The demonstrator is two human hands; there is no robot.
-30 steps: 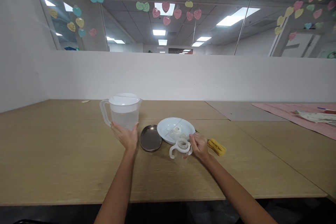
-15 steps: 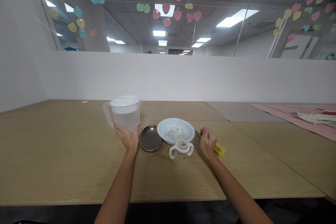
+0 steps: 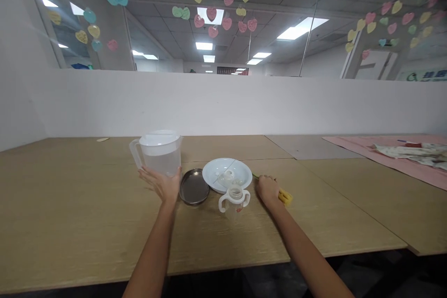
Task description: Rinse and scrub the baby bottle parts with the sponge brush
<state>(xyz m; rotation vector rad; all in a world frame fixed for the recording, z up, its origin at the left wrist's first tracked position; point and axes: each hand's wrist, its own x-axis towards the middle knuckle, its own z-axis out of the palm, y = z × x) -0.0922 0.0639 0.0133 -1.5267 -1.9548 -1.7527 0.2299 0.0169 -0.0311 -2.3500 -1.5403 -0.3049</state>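
My left hand [image 3: 164, 184] is at the near side of a clear plastic pitcher [image 3: 163, 160] holding water, fingers spread, its thumb side near the wall. My right hand [image 3: 268, 189] is curled palm down over a brush with a yellow head [image 3: 285, 197]; a bit of its thin green handle shows beyond the fingers. Between the hands stands a clear baby bottle [image 3: 234, 207], uncapped, with a white two-handled ring. Behind it, a white bowl [image 3: 209, 172] contains a clear nipple-like part [image 3: 228, 176]. A round dark metal dish [image 3: 194, 188] lies beside the bowl.
The wooden table [image 3: 104, 223] runs to a white wall [image 3: 195, 107] with glass above. A pink cloth [image 3: 352, 145] with folded fabric [image 3: 401, 151] lies at the far right. A small flat pale piece [image 3: 103, 139] is at the back left.
My left fingers have spread more at the pitcher. My right hand has turned palm down and lowered over the brush. The view has shifted slightly right.
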